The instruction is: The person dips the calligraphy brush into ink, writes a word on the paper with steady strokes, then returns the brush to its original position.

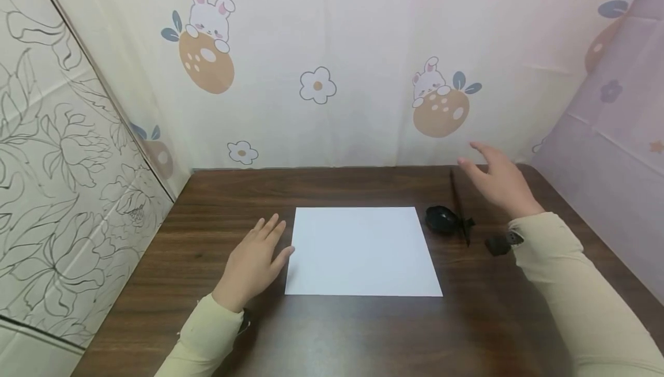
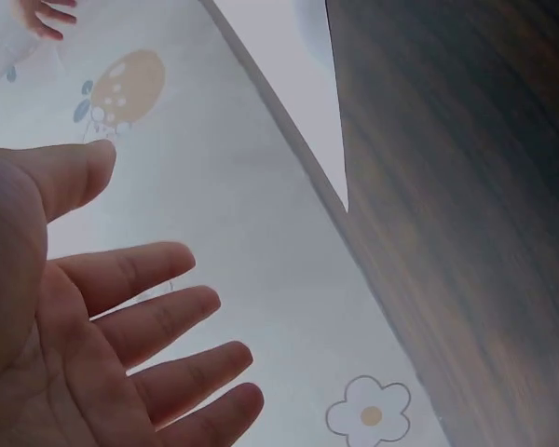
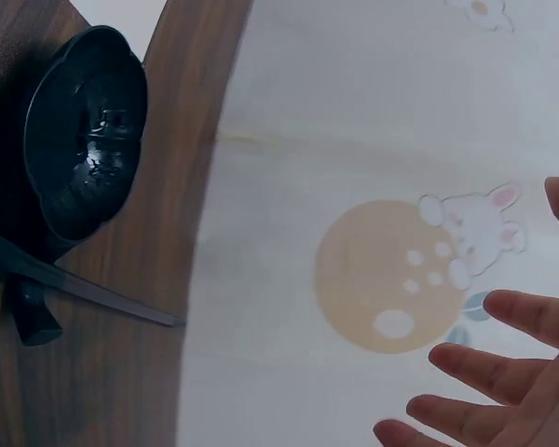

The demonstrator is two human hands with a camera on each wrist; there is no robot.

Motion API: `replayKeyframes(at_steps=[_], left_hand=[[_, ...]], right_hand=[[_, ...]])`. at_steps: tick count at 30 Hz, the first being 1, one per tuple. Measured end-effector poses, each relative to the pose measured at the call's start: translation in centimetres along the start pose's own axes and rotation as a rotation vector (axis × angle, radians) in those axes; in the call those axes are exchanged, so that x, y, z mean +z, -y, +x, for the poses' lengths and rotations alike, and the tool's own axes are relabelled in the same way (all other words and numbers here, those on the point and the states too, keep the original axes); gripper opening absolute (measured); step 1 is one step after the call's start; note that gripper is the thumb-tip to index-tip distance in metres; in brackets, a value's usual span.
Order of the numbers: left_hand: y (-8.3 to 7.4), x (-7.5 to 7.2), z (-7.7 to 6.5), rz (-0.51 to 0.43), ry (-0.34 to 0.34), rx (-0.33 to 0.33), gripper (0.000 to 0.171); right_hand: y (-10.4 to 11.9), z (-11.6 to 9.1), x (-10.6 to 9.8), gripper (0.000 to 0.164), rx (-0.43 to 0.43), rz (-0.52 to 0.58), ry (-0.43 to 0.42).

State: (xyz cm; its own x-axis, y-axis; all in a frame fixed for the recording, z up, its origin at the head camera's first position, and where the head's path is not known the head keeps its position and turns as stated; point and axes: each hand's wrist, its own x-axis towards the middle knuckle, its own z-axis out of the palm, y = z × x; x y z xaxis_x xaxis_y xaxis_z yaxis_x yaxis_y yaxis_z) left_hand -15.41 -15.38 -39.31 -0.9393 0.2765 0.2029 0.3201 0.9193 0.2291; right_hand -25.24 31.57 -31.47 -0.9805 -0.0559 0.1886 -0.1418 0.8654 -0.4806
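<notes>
A blank white sheet of paper point(image 1: 360, 250) lies on the brown table. My left hand point(image 1: 251, 264) is beside its left edge, fingers straight and thumb apart, holding nothing; the left wrist view shows the open palm point(image 2: 93, 345). To the right of the paper sits a black, scallop-rimmed dish point(image 1: 441, 219), glossy inside in the right wrist view. Next to it a slim dark stick, perhaps a brush point(image 3: 112, 296), lies across a small black rest point(image 3: 33, 312). My right hand point(image 1: 500, 181) is raised to the right of the stick, fingers extended, with nothing in it.
A pale curtain point(image 1: 363, 123) printed with rabbits and flowers hangs behind the table's back edge. On the left stands a white panel point(image 1: 62, 152) with floral line drawings; a lilac sheet point(image 1: 612, 152) hangs on the right. Dark wood tabletop point(image 1: 363, 331) extends in front of the paper.
</notes>
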Motion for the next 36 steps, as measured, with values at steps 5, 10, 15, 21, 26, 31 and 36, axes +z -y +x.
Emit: replayKeyframes(at_steps=[5, 10, 15, 21, 26, 31, 36], left_hand=[[-0.3, 0.4, -0.4, 0.016, 0.038, 0.076, 0.057], [-0.4, 1.2, -0.8, 0.018, 0.106, 0.148, 0.056], [-1.0, 1.7, -1.3, 0.009, 0.167, 0.157, 0.059], [-1.6, 2.1, -2.1, -0.021, 0.202, 0.222, 0.06], [-2.1, 2.1, -2.6, -0.055, 0.26, 0.252, 0.063], [-2.7, 1.9, -2.7, -0.054, 0.316, 0.277, 0.064], [-2.9, 2.0, -2.9, -0.071, 0.365, 0.28, 0.069]], right_hand=[[-1.2, 1.1, 0.4, 0.082, 0.057, 0.065, 0.036], [-2.7, 2.2, 1.4, 0.084, 0.11, 0.135, 0.103], [-4.1, 2.6, 2.4, 0.085, 0.174, 0.15, 0.148], [-5.4, 3.0, 3.6, 0.079, 0.214, 0.161, 0.162], [-6.4, 3.3, 4.6, 0.073, 0.255, 0.172, 0.211], [-6.6, 3.4, 5.4, 0.063, 0.306, 0.188, 0.247], [-7.1, 3.8, 6.1, 0.058, 0.343, 0.182, 0.266]])
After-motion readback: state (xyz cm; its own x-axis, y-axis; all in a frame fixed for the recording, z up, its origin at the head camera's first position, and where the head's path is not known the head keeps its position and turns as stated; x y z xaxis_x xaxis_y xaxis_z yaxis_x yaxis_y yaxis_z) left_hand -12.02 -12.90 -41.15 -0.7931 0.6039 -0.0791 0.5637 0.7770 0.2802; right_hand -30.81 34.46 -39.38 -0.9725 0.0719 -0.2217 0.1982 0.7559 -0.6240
